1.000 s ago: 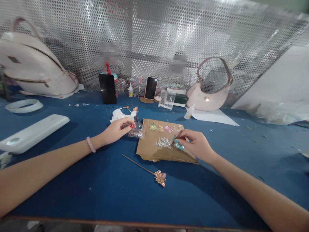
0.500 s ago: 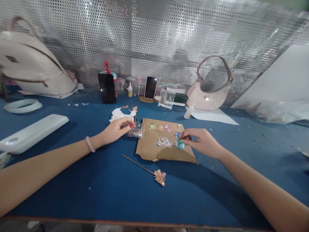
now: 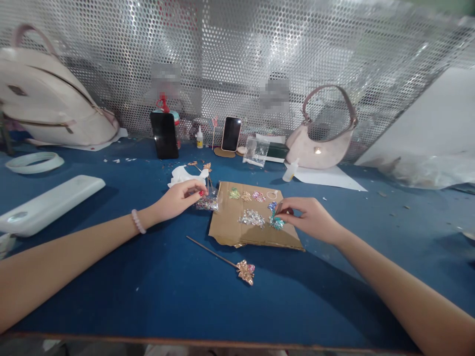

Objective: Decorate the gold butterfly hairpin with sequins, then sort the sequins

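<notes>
A brown cardboard sheet (image 3: 230, 225) lies on the blue table and carries several small piles of sparkly pieces. My right hand (image 3: 311, 217) rests on its right part, fingers pinched on thin tweezers (image 3: 279, 207) whose tips point down at the teal pile (image 3: 276, 223). A silver pile (image 3: 252, 218) lies just left of it. My left hand (image 3: 180, 199), with a pink bead bracelet at the wrist, is closed on a small clear bag of glitter pieces (image 3: 207, 203) beside the cardboard's left edge. A stick with a gold butterfly ornament (image 3: 246, 271) lies in front of the cardboard.
Along the perforated metal screen stand two phones (image 3: 165, 135) (image 3: 231, 134), a small glue bottle (image 3: 200, 138), a clear packet (image 3: 255, 152) and a pink handbag (image 3: 322, 143). A pale backpack (image 3: 52, 111), a white ring (image 3: 35, 162) and a white case (image 3: 48, 202) lie at the left. Crumpled tissue (image 3: 183, 175) sits behind my left hand.
My right hand turned the tweezers from a slant over the silver pile to upright over the teal pile, shifting slightly right. My left hand stayed put.
</notes>
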Available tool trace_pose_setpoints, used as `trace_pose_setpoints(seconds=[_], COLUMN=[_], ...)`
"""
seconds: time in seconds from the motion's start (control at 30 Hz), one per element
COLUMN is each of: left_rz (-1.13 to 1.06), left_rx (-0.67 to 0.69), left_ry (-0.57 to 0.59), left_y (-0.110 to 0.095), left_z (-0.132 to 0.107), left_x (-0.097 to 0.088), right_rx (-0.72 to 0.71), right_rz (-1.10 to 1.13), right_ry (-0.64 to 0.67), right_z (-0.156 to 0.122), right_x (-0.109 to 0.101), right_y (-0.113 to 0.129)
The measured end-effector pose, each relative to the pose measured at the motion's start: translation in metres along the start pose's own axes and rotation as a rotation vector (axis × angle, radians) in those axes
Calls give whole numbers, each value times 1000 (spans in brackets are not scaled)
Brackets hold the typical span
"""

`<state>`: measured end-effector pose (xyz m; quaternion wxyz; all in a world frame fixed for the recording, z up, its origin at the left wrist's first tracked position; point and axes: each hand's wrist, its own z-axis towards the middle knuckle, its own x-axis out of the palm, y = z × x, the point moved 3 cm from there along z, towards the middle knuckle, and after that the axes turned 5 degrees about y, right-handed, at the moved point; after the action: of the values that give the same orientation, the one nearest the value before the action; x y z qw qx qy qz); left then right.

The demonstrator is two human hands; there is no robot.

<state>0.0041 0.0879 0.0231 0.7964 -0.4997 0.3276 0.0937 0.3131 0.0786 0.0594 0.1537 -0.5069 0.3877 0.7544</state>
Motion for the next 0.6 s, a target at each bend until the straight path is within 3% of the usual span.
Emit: trace_pose_setpoints(seconds=[0.6], left_rz=[-11], left_rx=[2], left_ry=[-1], left_y=[-2], left_z=[1], left_x=[0], right_rx=[-3], right_rz=[28], right_ry=[-37], right_z=[6], right_x=[-4], right_y=[7])
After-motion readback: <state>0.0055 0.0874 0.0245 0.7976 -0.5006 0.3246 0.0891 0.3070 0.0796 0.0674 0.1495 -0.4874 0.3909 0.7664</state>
